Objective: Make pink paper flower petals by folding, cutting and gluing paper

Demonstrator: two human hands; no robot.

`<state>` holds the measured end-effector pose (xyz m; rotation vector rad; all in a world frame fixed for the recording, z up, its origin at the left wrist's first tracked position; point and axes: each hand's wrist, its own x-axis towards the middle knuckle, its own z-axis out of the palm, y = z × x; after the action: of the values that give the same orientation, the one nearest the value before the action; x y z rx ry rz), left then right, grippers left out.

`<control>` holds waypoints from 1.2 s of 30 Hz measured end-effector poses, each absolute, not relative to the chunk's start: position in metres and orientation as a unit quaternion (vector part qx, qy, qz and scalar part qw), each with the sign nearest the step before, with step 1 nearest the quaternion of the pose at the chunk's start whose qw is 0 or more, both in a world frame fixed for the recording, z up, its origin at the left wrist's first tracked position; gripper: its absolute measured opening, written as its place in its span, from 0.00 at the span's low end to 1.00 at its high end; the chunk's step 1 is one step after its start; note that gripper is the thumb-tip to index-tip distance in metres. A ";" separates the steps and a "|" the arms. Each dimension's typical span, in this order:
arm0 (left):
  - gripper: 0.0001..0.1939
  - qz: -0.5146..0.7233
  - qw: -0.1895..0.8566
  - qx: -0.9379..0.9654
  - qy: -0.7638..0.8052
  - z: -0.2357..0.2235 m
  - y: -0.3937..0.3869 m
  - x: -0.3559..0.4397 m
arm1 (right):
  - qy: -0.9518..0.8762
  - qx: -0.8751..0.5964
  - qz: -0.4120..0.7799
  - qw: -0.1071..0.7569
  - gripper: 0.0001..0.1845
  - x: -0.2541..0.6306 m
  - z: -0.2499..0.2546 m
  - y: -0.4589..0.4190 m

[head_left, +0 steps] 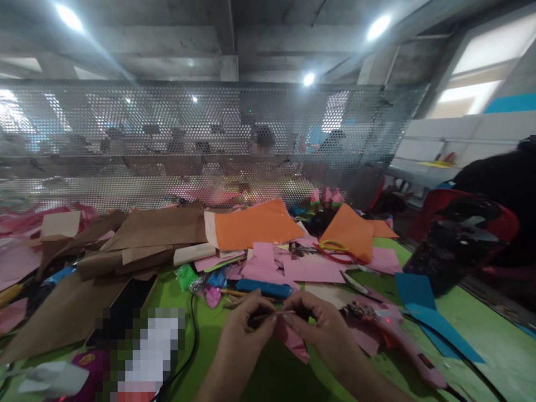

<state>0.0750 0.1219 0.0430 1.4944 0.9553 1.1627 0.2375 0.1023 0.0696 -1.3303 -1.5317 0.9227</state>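
Note:
Low over the green table (209, 346), both my hands pinch one small piece of pink paper (291, 338). My left hand (247, 326) has thumb and fingertips closed on its upper edge. My right hand (320, 321) grips the same edge from the other side, with the thumbs close together. The paper hangs down between the hands, its lower end wrinkled. Right of my right hand lies a pink hot glue gun (412, 352) with a small red light and a black cord. A blue pencil-case-like strip (263, 288) lies just beyond my fingers.
Brown paper (163, 226), orange sheets (251, 223) and pink sheets (312, 268) pile up along the back. Scissors (341, 251) with red and yellow handles lie among them. Blue paper (439, 321) is at right. A perforated metal screen (201, 139) stands behind. Someone in dark clothing (506, 178) sits at right.

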 end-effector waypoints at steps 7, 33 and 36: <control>0.04 0.468 0.492 0.619 0.396 0.043 0.124 0.076 | -0.619 -0.520 0.381 0.448 0.08 0.237 0.069 0.103; 0.03 0.451 0.474 0.635 0.410 0.048 0.124 0.071 | -0.616 -0.535 0.371 0.443 0.07 0.238 0.071 0.103; 0.04 0.446 0.482 0.638 0.403 0.047 0.125 0.072 | -0.614 -0.540 0.371 0.440 0.06 0.238 0.071 0.103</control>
<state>0.0716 0.1252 0.0472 1.5540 0.9813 1.0876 0.2380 0.1028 0.0712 -1.3413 -1.5264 0.9213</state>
